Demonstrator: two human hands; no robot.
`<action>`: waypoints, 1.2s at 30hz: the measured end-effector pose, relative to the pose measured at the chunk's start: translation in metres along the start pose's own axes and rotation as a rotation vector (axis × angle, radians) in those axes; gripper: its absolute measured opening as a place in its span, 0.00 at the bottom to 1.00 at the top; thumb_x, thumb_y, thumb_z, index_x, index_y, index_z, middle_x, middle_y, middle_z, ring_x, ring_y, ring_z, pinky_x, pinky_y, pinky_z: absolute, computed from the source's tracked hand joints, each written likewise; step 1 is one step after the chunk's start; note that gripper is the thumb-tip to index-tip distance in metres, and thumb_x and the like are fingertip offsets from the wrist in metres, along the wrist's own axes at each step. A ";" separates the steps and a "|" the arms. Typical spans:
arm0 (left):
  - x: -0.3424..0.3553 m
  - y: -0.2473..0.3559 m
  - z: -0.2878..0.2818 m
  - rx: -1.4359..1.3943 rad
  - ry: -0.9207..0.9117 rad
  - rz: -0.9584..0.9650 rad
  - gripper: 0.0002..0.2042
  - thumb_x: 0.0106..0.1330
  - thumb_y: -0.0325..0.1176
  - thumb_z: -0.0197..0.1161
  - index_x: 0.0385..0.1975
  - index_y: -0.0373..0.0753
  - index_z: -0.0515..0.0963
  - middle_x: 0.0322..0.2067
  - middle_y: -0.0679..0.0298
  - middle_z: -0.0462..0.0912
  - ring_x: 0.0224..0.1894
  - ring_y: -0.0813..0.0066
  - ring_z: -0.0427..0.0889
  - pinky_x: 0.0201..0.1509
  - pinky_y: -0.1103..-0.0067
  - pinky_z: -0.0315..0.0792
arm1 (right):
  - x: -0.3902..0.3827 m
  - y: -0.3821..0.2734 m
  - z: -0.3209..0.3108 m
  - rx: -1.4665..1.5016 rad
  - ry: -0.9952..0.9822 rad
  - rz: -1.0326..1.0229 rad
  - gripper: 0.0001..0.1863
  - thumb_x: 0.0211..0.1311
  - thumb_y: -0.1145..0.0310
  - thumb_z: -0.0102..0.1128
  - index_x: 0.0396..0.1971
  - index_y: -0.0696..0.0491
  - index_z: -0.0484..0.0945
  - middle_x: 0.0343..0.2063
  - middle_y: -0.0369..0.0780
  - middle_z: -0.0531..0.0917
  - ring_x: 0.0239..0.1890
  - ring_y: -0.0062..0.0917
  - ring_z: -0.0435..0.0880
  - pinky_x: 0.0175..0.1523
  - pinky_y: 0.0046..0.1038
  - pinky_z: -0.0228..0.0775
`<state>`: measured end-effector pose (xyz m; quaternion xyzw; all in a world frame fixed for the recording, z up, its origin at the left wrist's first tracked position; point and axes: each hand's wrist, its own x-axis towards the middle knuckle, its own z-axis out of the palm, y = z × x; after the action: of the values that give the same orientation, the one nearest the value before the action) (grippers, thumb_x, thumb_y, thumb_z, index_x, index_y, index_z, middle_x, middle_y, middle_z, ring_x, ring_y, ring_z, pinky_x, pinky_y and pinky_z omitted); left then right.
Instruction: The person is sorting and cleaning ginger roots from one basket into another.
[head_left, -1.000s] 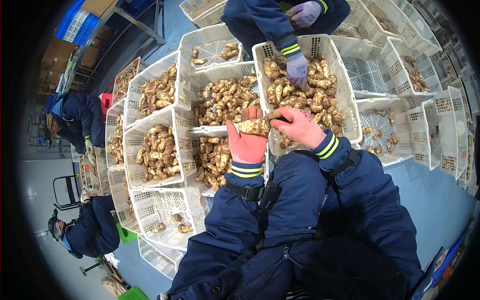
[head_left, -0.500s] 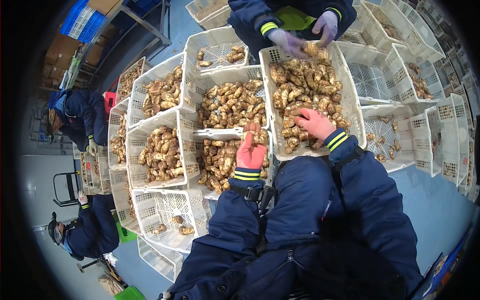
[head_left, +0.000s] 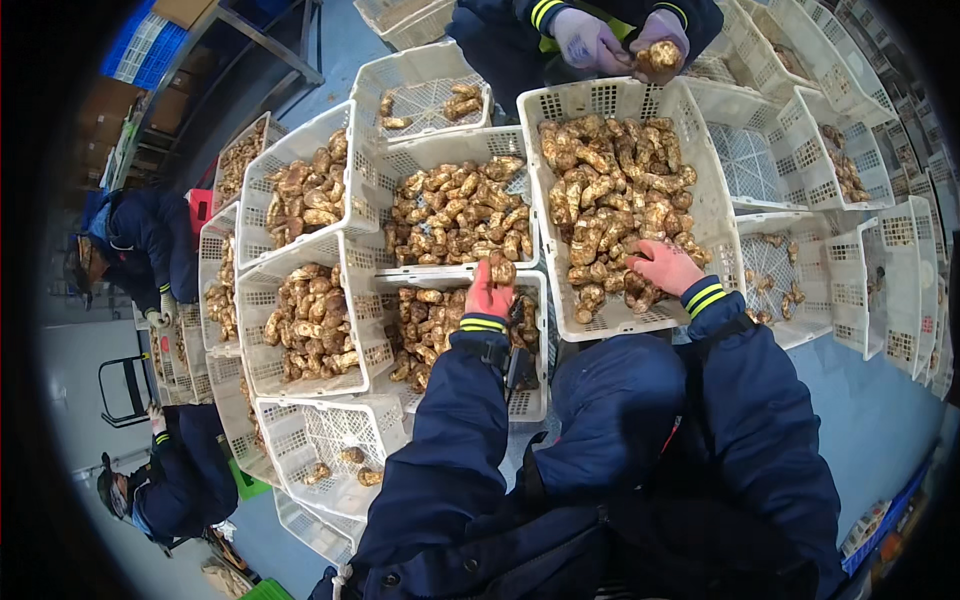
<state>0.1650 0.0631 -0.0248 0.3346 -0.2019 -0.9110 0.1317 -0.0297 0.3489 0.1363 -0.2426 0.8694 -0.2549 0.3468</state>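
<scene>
My left hand point(head_left: 488, 294), in a pink glove, is closed on a brown and cream mushroom point(head_left: 502, 270). It is held above the near edge of a white basket of mushrooms point(head_left: 425, 325). My right hand point(head_left: 668, 268), also gloved in pink, reaches into the large white basket point(head_left: 735, 262) in front of me. Its fingers bend around a mushroom point(head_left: 642, 292) at the near right of the pile, and their tips are partly hidden. Thick-stemmed, earth-stained mushrooms point(head_left: 615, 185) fill much of that basket.
Across the large basket, a co-worker's purple-gloved hands point(head_left: 590, 42) hold a mushroom point(head_left: 658, 60). More white baskets of mushrooms point(head_left: 315, 325) crowd the left. Sparsely filled baskets point(head_left: 785, 280) stand at right. Two other people point(head_left: 150, 235) work at far left, near a metal rack point(head_left: 265, 40).
My left hand has moved slightly left with its mushroom. My right hand has shifted right and nearer within the pile. The co-worker's hands have lifted a mushroom away from the basket.
</scene>
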 end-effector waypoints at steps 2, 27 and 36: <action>0.027 0.013 0.010 -0.209 -0.080 -0.039 0.16 0.68 0.40 0.56 0.48 0.36 0.72 0.43 0.58 0.79 0.46 0.59 0.77 0.53 0.60 0.72 | 0.001 0.002 0.001 -0.037 0.037 -0.037 0.26 0.59 0.47 0.51 0.49 0.52 0.74 0.41 0.49 0.81 0.45 0.43 0.79 0.49 0.37 0.69; -0.068 0.033 0.094 -0.298 -0.233 -0.194 0.22 0.71 0.45 0.49 0.56 0.35 0.69 0.58 0.54 0.71 0.60 0.59 0.69 0.65 0.65 0.63 | 0.048 0.029 -0.019 -0.023 0.451 0.212 0.25 0.57 0.47 0.52 0.49 0.47 0.77 0.46 0.44 0.80 0.50 0.38 0.78 0.56 0.34 0.67; -0.137 0.020 0.083 -0.273 -0.305 -0.218 0.20 0.71 0.42 0.49 0.56 0.35 0.70 0.57 0.54 0.72 0.60 0.60 0.70 0.66 0.65 0.62 | 0.078 0.013 0.019 -0.450 0.280 -0.008 0.30 0.52 0.63 0.60 0.58 0.45 0.67 0.51 0.45 0.73 0.53 0.39 0.74 0.54 0.35 0.69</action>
<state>0.2140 0.1198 0.1180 0.1920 -0.0572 -0.9787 0.0444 -0.0687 0.3069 0.0793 -0.2795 0.9427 -0.0877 0.1597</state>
